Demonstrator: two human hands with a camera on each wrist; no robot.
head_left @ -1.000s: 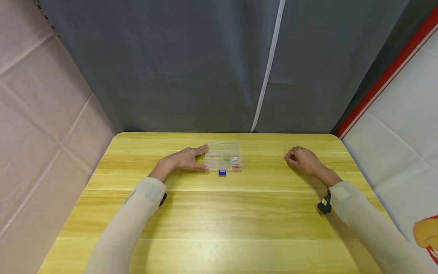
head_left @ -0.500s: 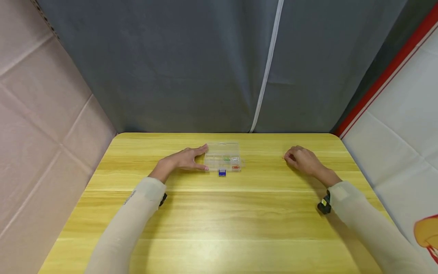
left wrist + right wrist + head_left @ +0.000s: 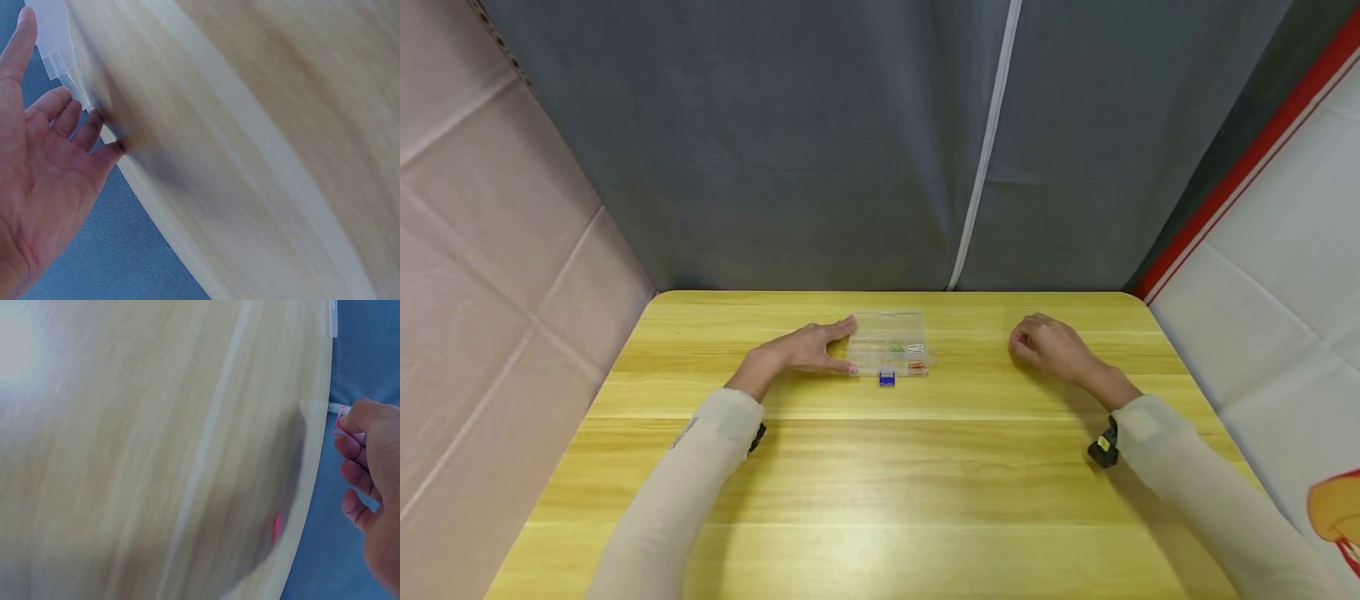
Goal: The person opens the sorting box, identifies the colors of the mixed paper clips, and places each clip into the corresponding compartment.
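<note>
The yellow-green wooden table [image 3: 880,467] fills the lower half of the head view. Just above its centre lies the clear plastic compartment box [image 3: 889,343], holding a few coloured paper clips (green, red, white), with a small blue clip [image 3: 887,378] touching its near edge. The left hand [image 3: 805,348] rests spread against the box's left side, steadying it. The right hand [image 3: 1051,343], centre right, pinches 1 pink wire paper clip [image 3: 340,421] between thumb and fingertip. By my judgement the carry is under way; next comes a leftward reach to a compartment.
</note>
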